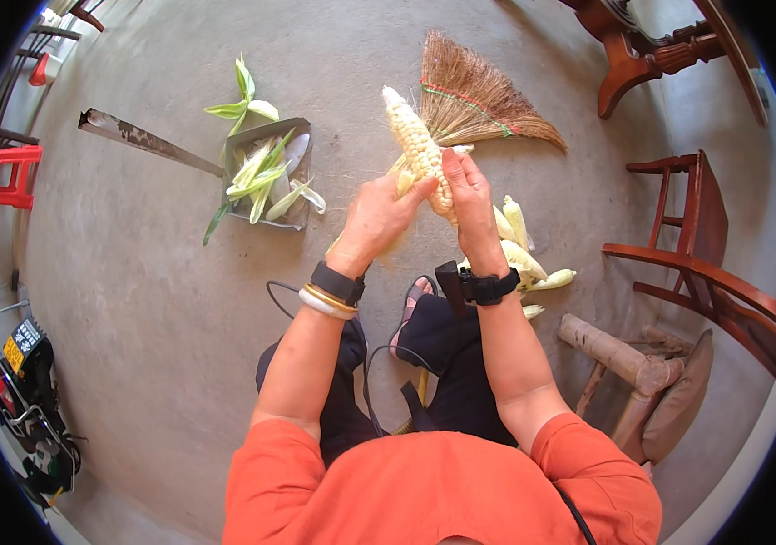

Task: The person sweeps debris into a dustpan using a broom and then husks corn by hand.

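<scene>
A pale yellow ear of corn [417, 145], its husk off, is held up in front of me with its narrow tip pointing away and slightly left. My left hand [380, 216] is closed around its left side, near the thick end; some yellowish strands hang beneath that hand. My right hand [471, 202] grips the right side, thumb lying along the kernels. Part of the thick end is hidden by my fingers. To the right of my right wrist, several more pale ears of corn [516, 222] lie in a pile on the floor.
A long-handled dustpan [268, 129] holding green corn husks [259, 177] lies left of my hands. Beyond the corn lies a straw broom [474, 91]. Wooden chairs [706, 218] and a log-framed seat [619, 354] stand right; a red stool [14, 177] stands far left on the concrete floor [161, 300].
</scene>
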Motion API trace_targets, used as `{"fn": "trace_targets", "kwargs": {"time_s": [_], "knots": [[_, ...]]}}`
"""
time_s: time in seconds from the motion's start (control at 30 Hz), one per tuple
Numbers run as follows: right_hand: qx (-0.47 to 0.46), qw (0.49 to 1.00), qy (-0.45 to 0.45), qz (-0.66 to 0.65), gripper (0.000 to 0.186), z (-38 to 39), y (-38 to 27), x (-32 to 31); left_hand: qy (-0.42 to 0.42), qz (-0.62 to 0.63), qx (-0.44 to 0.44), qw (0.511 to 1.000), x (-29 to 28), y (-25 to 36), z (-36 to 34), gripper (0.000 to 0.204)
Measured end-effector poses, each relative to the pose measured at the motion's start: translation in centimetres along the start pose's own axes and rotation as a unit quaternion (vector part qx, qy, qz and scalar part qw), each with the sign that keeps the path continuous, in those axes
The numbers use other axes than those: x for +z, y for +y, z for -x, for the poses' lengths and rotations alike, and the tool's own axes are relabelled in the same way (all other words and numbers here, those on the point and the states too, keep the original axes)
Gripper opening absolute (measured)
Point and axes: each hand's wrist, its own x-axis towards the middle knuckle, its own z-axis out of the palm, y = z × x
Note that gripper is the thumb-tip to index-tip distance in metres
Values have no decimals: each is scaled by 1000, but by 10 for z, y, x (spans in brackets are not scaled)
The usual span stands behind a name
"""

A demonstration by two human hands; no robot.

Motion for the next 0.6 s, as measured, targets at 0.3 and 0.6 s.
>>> {"fn": "trace_targets", "kwargs": {"time_s": [0.3, 0.6], "knots": [[18, 995, 56, -78, 30, -6, 3, -9, -100, 138, -20, 985, -9, 15, 3, 37], [1, 998, 35, -59, 29, -3, 4, -2, -79, -55, 4, 995, 11, 7, 9, 37]]}}
